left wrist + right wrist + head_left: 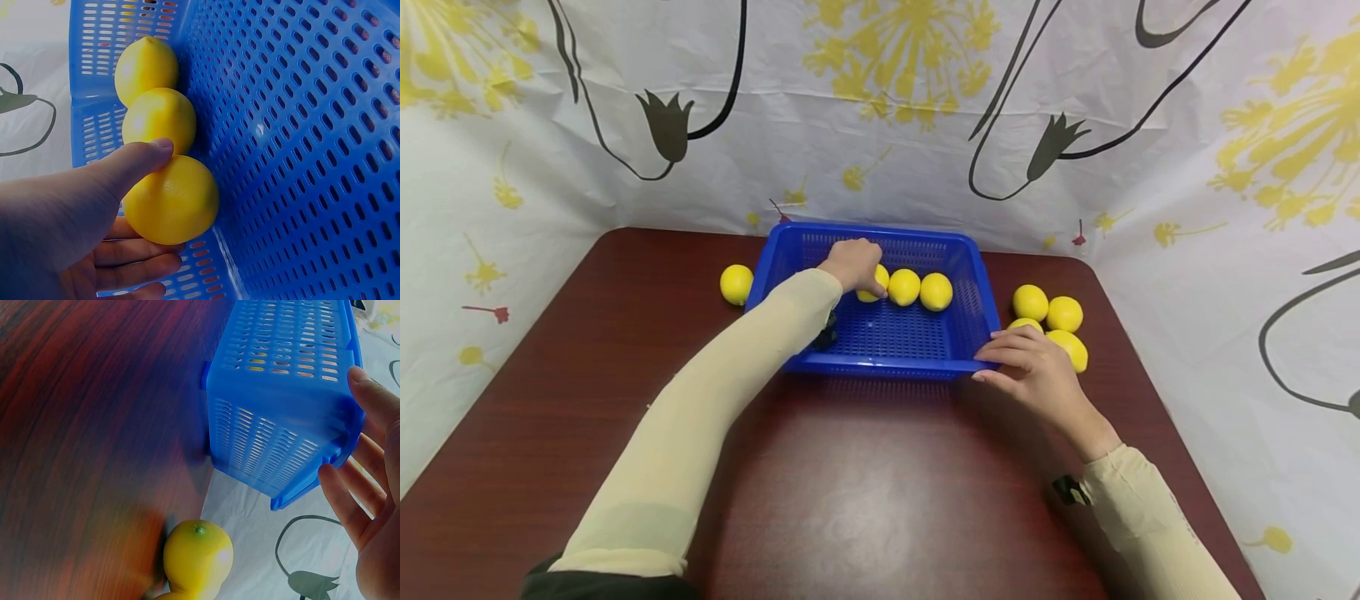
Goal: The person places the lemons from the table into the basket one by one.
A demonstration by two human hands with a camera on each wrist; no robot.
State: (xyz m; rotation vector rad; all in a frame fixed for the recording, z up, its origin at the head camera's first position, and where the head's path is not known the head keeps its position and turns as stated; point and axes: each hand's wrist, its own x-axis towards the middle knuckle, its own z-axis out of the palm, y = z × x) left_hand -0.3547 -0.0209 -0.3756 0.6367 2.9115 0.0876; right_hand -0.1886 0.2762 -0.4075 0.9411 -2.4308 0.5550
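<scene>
Inside a blue plastic basket (880, 364), three yellow lemons stand in a row along the far wall. My left hand (852, 262) reaches in and grips the leftmost lemon (175, 203), thumb on top and fingers beneath it in the left wrist view. That lemon touches or nearly touches the middle lemon (904, 287); the third lemon (936, 292) sits at the right end. My right hand (1037, 367) holds the basket's near right corner, with the thumb on the front side and some fingertips hidden behind the rim (353, 434).
One lemon (736, 284) lies on the dark wooden table (850, 492) left of the basket. Several lemons, including one at the back (1030, 302), cluster to the right, partly behind my right hand. A patterned white cloth (880, 167) hangs behind and around the table.
</scene>
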